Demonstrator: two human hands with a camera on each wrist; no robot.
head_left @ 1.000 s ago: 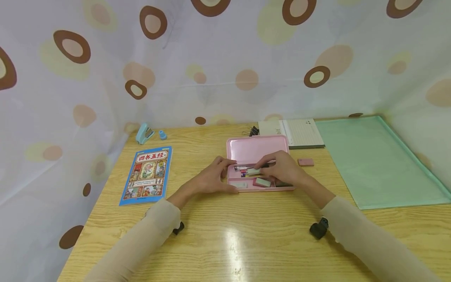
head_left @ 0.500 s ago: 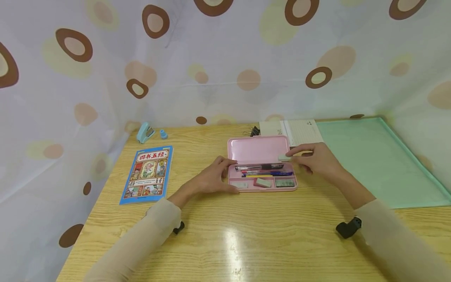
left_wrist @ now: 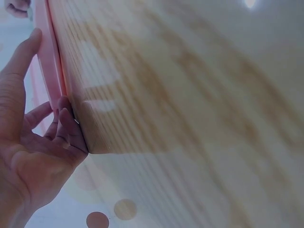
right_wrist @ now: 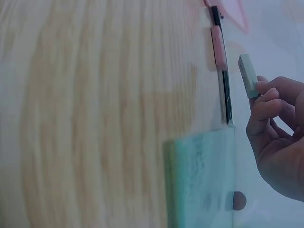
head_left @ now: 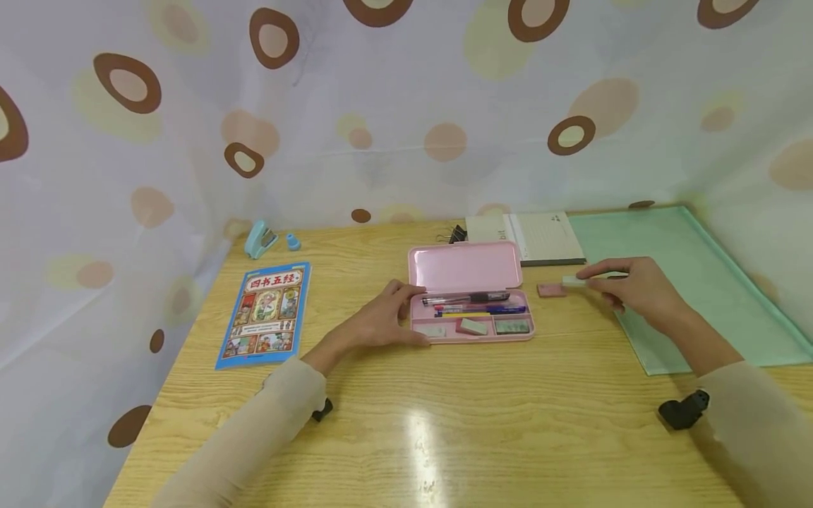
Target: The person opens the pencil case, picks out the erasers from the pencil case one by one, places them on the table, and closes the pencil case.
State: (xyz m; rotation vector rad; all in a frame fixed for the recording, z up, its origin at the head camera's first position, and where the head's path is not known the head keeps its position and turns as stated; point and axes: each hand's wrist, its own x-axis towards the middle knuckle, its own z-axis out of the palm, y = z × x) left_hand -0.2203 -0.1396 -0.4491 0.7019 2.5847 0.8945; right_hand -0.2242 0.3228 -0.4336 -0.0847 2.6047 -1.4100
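An open pink pencil case [head_left: 466, 267] lies mid-table with several pens [head_left: 473, 303] in its long slot and erasers [head_left: 473, 327] in the front compartments. My left hand [head_left: 387, 321] rests against the case's left end [left_wrist: 47, 57], thumb and fingers on its edge. My right hand [head_left: 625, 286] is off to the right, above the table, pinching a pale green eraser [head_left: 574, 281] [right_wrist: 248, 75] between thumb and fingertips. A pink eraser [head_left: 551, 290] [right_wrist: 218, 46] lies on the table just left of the held one.
A blue picture book [head_left: 265, 314] lies at the left, with a small blue stapler [head_left: 260, 239] and a blue sharpener [head_left: 293, 243] behind it. A notebook [head_left: 540, 238] and black binder clips [head_left: 456, 233] sit behind the case. A green mat [head_left: 692, 282] covers the right side.
My right hand lifted the pale green eraser out of the pencil case and carried it rightwards past the case, to beside the pink eraser. The left hand stayed at the case.
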